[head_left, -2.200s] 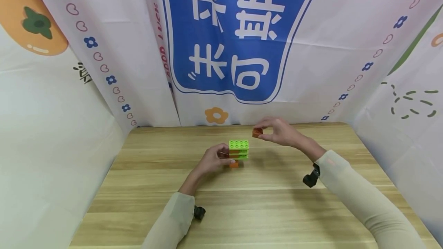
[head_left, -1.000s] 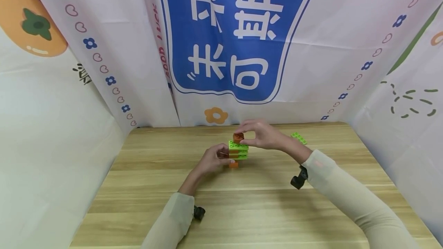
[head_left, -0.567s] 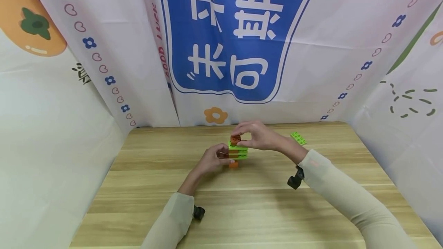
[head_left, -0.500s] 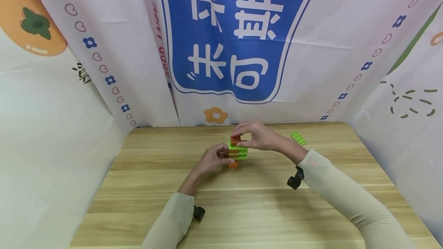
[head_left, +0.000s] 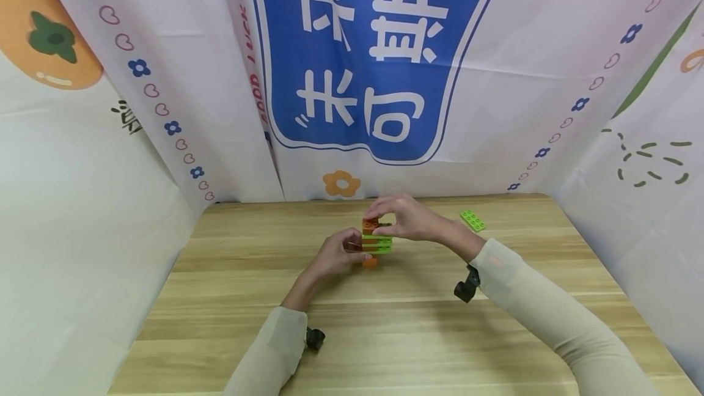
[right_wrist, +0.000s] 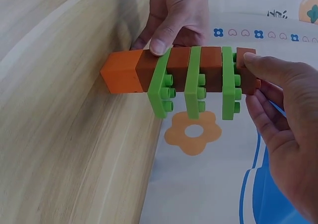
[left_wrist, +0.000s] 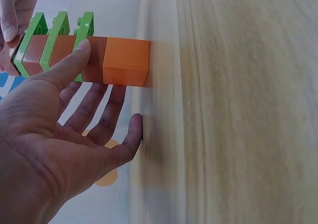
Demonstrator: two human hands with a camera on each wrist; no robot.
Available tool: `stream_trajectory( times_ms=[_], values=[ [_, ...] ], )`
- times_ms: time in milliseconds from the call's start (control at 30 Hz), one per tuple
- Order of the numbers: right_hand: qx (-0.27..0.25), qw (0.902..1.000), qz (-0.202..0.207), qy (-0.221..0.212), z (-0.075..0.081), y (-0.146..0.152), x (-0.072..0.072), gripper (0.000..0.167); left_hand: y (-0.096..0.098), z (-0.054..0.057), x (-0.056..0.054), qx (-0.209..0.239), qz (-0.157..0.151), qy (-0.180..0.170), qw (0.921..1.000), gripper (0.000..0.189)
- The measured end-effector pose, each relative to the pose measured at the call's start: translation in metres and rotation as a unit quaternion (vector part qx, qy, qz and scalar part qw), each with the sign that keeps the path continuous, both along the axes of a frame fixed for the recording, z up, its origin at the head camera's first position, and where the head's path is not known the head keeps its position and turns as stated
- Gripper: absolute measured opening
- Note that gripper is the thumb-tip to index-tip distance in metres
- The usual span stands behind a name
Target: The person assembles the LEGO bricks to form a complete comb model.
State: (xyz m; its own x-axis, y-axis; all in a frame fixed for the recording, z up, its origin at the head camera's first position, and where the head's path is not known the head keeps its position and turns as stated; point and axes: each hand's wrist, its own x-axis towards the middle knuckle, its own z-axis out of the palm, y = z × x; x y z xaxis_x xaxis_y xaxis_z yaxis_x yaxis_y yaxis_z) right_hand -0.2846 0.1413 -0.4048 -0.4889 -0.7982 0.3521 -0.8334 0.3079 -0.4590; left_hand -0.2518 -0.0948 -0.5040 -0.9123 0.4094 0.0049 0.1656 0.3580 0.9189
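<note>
A toy brick tower [right_wrist: 179,70] stands upright on the table, with an orange brick [left_wrist: 126,61] at its base. Above that, brown bricks alternate with three green studded plates [right_wrist: 193,82] that jut out to the right. My left hand [head_left: 337,254] holds the tower low on its left side, the thumb against the lowest brown brick and green plate. At the top, my right hand [head_left: 408,219] pinches a brown brick [right_wrist: 245,58] between thumb and fingers. That brick sits on the uppermost green plate; whether it is fully pressed down I cannot tell.
A loose green plate [head_left: 473,220] lies studs up on the wooden table [head_left: 385,335], near the back right edge. White printed cloth [head_left: 495,139] hangs behind the table and along both sides.
My right hand has carried the brown brick left and down onto the tower's top plate. The loose green plate, earlier hidden by that hand, now shows. My left hand has stayed put.
</note>
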Motion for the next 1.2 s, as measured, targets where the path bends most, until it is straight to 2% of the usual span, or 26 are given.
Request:
stream_trajectory(
  times_ms=[400, 667, 967, 1200],
  values=[
    [-0.015, 0.9998, -0.010, 0.000, -0.0032, -0.0010, -0.0003, 0.026, -0.0011, -0.0005, -0.0006, -0.005, -0.006, 0.006, 1.0000, 0.024],
    [-0.005, 0.9998, -0.020, 0.000, -0.0013, -0.0031, 0.0003, 0.028, -0.0001, 0.0018, 0.0021, 0.000, -0.005, 0.008, 1.0000, 0.025],
    [-0.009, 0.9994, -0.030, -0.015, -0.0023, -0.0006, 0.0010, 0.027, 0.0016, 0.0044, 0.0025, 0.019, -0.015, 0.008, 0.9997, 0.035],
    [-0.013, 0.9994, -0.029, -0.013, -0.0027, -0.0030, 0.0018, 0.026, 0.0002, 0.0024, 0.0019, 0.012, -0.016, 0.025, 0.9995, 0.034]
  ],
)
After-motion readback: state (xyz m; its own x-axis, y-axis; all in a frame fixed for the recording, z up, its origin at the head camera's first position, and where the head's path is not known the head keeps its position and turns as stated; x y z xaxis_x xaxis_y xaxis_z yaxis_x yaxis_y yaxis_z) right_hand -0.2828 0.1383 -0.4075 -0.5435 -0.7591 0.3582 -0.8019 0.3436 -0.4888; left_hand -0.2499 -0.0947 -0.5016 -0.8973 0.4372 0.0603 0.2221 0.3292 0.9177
